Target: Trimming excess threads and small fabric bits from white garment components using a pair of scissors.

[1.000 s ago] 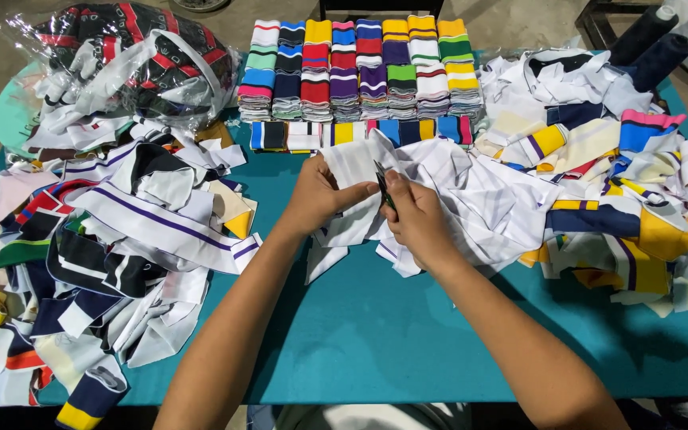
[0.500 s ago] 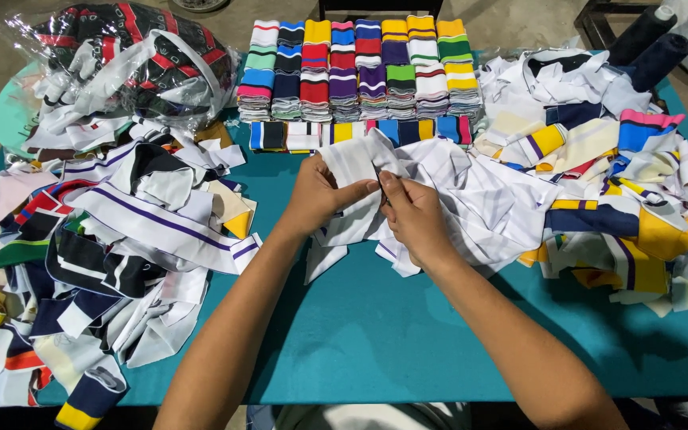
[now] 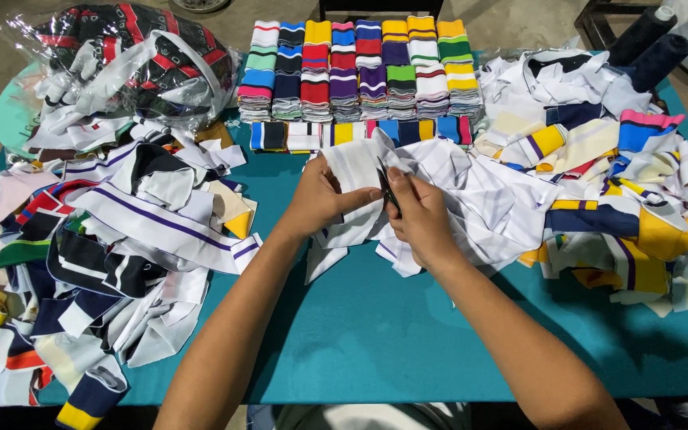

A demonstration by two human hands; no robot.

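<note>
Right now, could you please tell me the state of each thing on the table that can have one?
White fabric piece: held up, gripped by both hands.
Left hand: closed on the fabric.
Right hand: holding dark snips.
Folded striped collars: stacked in neat rows.
Plastic bag: full.

A teal table point(image 3: 376, 334) is covered in knit scraps. White fabric point(image 3: 479, 199) with faint stripes is seen in the middle, rainbow-banded stacks point(image 3: 360, 68) up top, black, navy and purple-striped bits point(image 3: 121, 231) left, yellow and pink ones point(image 3: 631, 207) right.
</note>
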